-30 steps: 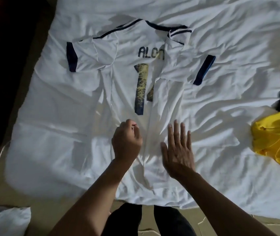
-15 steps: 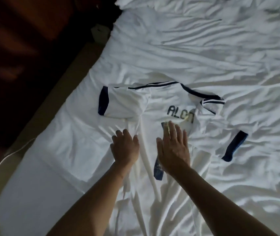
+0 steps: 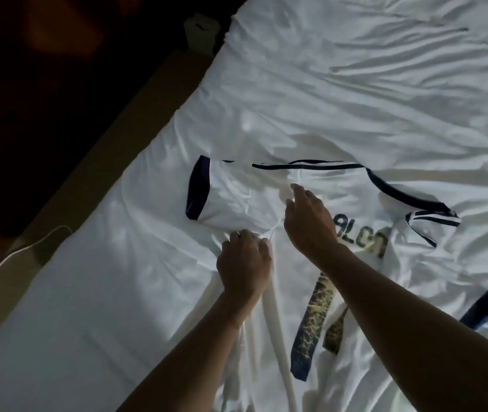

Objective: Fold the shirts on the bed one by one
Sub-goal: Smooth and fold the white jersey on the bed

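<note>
A white shirt (image 3: 358, 200) with navy trim lies back-up on the bed, lettering and a gold-blue number showing. Its left sleeve (image 3: 224, 194) with a navy cuff is spread out to the side; the other sleeve's navy cuff (image 3: 483, 310) shows at the right edge, folded in. My left hand (image 3: 244, 263) is closed on the cloth under the left sleeve's armpit. My right hand (image 3: 308, 221) reaches across to the shoulder seam, thumb and forefinger pinching the fabric there. A taut crease runs between the two hands.
The wrinkled white bedsheet (image 3: 370, 84) stretches away beyond the shirt. The bed's left edge runs diagonally along a brown strip (image 3: 147, 108), with dark floor past it. A white cable (image 3: 14, 254) lies at the left and a small pale object (image 3: 201, 28) at the top.
Both hands slid from the shirt's lower middle up to the left sleeve. They went from lying flat on the cloth to pinching it. The view swung left, and the yellow shirt left the frame.
</note>
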`<state>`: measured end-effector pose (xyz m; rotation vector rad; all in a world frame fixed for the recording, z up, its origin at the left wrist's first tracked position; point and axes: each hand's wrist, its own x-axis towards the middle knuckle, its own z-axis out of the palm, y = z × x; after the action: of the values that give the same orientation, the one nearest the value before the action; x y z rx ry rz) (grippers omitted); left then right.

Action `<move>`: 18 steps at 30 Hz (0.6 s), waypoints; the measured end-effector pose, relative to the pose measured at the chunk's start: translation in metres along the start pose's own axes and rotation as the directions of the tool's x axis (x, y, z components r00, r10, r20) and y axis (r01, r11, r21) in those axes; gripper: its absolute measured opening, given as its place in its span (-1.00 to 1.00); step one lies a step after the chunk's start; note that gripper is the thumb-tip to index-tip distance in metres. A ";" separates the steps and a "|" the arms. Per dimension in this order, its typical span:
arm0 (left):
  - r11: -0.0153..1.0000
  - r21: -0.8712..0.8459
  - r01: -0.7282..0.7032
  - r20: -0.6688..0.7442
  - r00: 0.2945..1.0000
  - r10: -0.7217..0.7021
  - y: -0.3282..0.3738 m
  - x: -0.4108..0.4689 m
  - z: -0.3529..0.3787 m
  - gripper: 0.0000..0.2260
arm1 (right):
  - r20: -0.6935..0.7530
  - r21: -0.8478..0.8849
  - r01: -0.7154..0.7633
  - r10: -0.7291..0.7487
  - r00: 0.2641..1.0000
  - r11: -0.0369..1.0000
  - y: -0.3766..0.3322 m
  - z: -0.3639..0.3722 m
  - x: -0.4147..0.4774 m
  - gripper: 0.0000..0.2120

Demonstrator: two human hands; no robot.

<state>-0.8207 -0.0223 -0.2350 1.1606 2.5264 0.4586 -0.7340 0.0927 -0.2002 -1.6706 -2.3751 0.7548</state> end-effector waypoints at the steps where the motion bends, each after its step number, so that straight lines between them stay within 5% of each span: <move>1: 1.000 -0.003 0.000 -0.008 1.000 0.000 -0.002 0.000 0.001 -0.78 | 0.003 0.010 -0.003 0.003 1.000 1.000 -0.001 0.002 0.006 -0.61; 9: 0.994 -0.110 0.019 0.024 1.000 -0.017 -0.011 -0.004 0.000 -0.81 | 0.047 -0.092 -0.076 0.080 0.996 0.993 -0.001 0.008 0.046 -0.33; 15: 0.983 -0.178 0.053 0.070 0.997 -0.042 -0.009 -0.009 -0.012 -0.84 | 0.010 0.074 -0.210 0.210 0.978 0.975 0.005 0.002 0.055 -0.82; 18: 0.978 -0.210 0.019 0.042 0.999 -0.010 -0.006 -0.017 -0.020 -0.79 | -0.070 0.181 -0.198 0.213 0.974 0.963 0.004 -0.010 0.047 -0.83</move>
<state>-0.8221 -0.0421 -0.2168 1.0600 2.3819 0.6732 -0.7445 0.1398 -0.2016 -1.8535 -2.0343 0.8722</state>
